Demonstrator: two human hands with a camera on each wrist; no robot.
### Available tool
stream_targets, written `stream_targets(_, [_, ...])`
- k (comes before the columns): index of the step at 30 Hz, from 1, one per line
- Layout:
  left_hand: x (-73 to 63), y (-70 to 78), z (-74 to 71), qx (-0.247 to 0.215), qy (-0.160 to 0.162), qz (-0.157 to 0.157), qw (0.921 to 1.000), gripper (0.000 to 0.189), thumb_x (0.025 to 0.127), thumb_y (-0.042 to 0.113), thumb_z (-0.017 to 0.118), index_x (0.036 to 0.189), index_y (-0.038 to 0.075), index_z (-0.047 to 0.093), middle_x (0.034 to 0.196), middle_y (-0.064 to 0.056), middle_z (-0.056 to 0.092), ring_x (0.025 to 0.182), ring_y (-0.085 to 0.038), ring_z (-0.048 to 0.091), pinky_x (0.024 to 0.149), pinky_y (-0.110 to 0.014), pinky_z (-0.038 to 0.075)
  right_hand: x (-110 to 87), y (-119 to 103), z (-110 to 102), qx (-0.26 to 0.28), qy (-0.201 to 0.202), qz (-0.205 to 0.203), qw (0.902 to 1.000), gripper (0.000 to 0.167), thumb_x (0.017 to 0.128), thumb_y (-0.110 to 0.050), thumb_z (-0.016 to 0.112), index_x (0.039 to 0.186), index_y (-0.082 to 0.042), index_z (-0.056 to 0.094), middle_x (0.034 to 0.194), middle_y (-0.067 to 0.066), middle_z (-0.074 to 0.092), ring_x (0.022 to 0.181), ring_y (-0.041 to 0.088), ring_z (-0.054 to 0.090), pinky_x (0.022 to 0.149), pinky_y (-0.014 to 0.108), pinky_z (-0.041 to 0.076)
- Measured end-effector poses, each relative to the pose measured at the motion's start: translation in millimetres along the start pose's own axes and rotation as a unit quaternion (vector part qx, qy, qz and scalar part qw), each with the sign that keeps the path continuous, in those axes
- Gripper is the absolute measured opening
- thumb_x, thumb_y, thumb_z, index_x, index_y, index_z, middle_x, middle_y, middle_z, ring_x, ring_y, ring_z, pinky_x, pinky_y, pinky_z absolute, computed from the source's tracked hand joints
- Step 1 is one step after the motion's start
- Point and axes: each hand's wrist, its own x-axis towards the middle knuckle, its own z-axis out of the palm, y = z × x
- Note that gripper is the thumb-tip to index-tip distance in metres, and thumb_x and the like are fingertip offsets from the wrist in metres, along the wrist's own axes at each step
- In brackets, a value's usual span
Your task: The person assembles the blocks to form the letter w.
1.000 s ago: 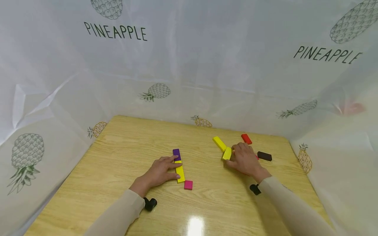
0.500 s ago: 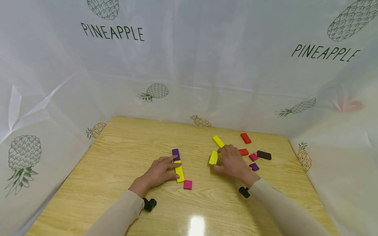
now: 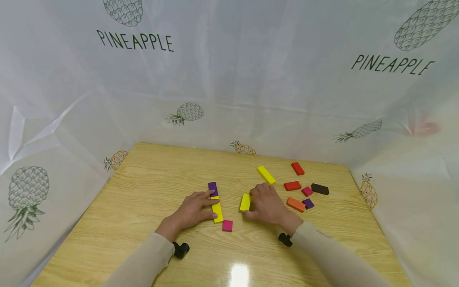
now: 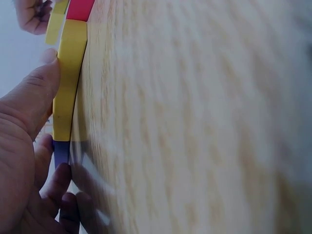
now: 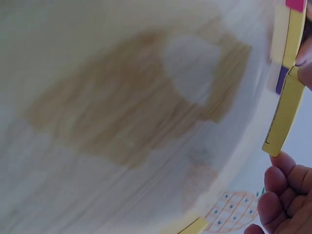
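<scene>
My left hand (image 3: 190, 210) rests its fingers and thumb on a row of flat blocks: a purple block (image 3: 212, 187) at the far end and a yellow block (image 3: 217, 212) nearer me, end to end. A pink square block (image 3: 227, 226) sits by the yellow one's near corner; in the left wrist view this pink block (image 4: 79, 9) appears right at its end. My right hand (image 3: 269, 204) pinches a second yellow block (image 3: 245, 202) by its ends, thumb near and fingers far. In the right wrist view that held block (image 5: 284, 114) is tilted.
To the right on the wooden table (image 3: 172, 167) lie a third yellow block (image 3: 266, 175), two red blocks (image 3: 297, 168), a black block (image 3: 320, 189), a small pink block (image 3: 307, 191), an orange block (image 3: 295, 204) and a small purple block (image 3: 308, 203). A pineapple-print sheet (image 3: 229, 79) surrounds the table.
My right hand has carried the yellow block left and nearer me, from the scattered blocks toward the row, uncovering red, orange, pink and purple blocks. The left hand has stayed on the row.
</scene>
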Motion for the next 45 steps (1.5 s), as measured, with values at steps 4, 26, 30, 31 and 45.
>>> stream_targets(4, [0.2, -1.5, 1.3, 0.000, 0.003, 0.000, 1.0000, 0.056, 0.096, 0.046, 0.075, 0.148, 0.026, 0.064, 0.169, -0.007, 0.040, 0.154, -0.039, 0.035, 0.122, -0.069, 0.024, 0.5, -11, 2, -0.003, -0.009, -0.007, 0.9999, 0.065, 0.085, -0.064, 0.075, 0.113, -0.005, 0.068, 0.106, 0.007, 0.064, 0.098, 0.027, 0.054, 0.090, 0.045, 0.047])
stream_targets(26, [0.1, -0.2, 1.3, -0.004, 0.003, 0.007, 1.0000, 0.056, 0.097, 0.047, 0.074, 0.147, 0.023, 0.065, 0.170, -0.007, 0.039, 0.154, -0.040, 0.035, 0.121, -0.070, 0.024, -1.3, -27, 9, -0.012, -0.046, -0.012, 0.9988, 0.064, 0.085, -0.064, 0.072, 0.112, -0.006, 0.068, 0.101, 0.004, 0.062, 0.094, 0.023, 0.052, 0.086, 0.040, 0.046])
stream_targets(30, [0.0, -1.4, 1.6, -0.006, 0.004, 0.009, 0.9999, 0.056, 0.097, 0.047, 0.074, 0.147, 0.023, 0.065, 0.170, -0.007, 0.039, 0.154, -0.039, 0.035, 0.121, -0.070, 0.024, -1.1, -28, 9, -0.018, -0.044, -0.020, 0.9987, 0.063, 0.085, -0.064, 0.071, 0.111, -0.007, 0.068, 0.099, 0.003, 0.061, 0.092, 0.022, 0.050, 0.084, 0.038, 0.044])
stream_targets(31, [0.0, -1.6, 1.6, -0.006, 0.004, 0.009, 0.9999, 0.056, 0.097, 0.047, 0.074, 0.147, 0.023, 0.065, 0.170, -0.007, 0.039, 0.154, -0.039, 0.035, 0.121, -0.070, 0.024, -1.0, -28, 9, -0.021, -0.042, -0.021, 0.9986, 0.063, 0.085, -0.064, 0.071, 0.111, -0.007, 0.068, 0.099, 0.003, 0.061, 0.092, 0.022, 0.050, 0.083, 0.038, 0.043])
stream_targets(45, [-0.6, 0.5, -0.6, -0.009, 0.007, 0.003, 0.9999, 0.055, 0.096, 0.046, 0.075, 0.146, 0.023, 0.066, 0.169, -0.008, 0.040, 0.154, -0.039, 0.035, 0.122, -0.069, 0.023, 0.0, -28, 9, -0.030, -0.046, -0.028, 0.9981, 0.065, 0.085, -0.067, 0.072, 0.112, -0.008, 0.066, 0.099, 0.002, 0.060, 0.090, 0.020, 0.048, 0.081, 0.036, 0.041])
